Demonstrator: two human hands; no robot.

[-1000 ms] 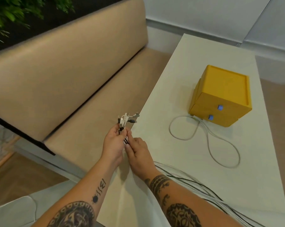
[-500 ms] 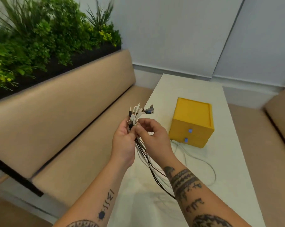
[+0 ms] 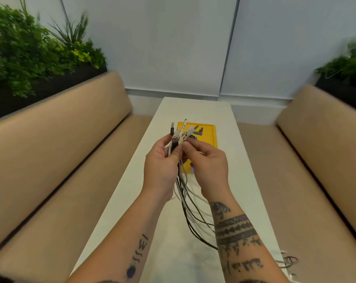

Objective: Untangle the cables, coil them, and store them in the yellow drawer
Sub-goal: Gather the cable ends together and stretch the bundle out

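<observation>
Both hands hold one bundle of black, white and grey cables (image 3: 190, 203) in the air over the white table (image 3: 240, 180). My left hand (image 3: 161, 166) grips the bundle just below its plugs (image 3: 182, 131), which fan out upward. My right hand (image 3: 206, 162) pinches the same cables beside it with thumb and fingertips. The strands hang down between my wrists and trail off behind my right forearm. The yellow drawer box (image 3: 208, 133) stands on the table behind my hands, mostly hidden; one blue knob (image 3: 192, 170) shows between them.
Beige benches run along both sides of the table, one on the left (image 3: 56, 160) and one on the right (image 3: 320, 152). Green plants (image 3: 30, 50) sit behind the left backrest. More cable (image 3: 287, 261) hangs over the table's near right edge.
My view swung from the left bench to straight down the table. Both hands lifted the cable ends up and rightward, in front of the yellow box; my right hand turned to pinch them.
</observation>
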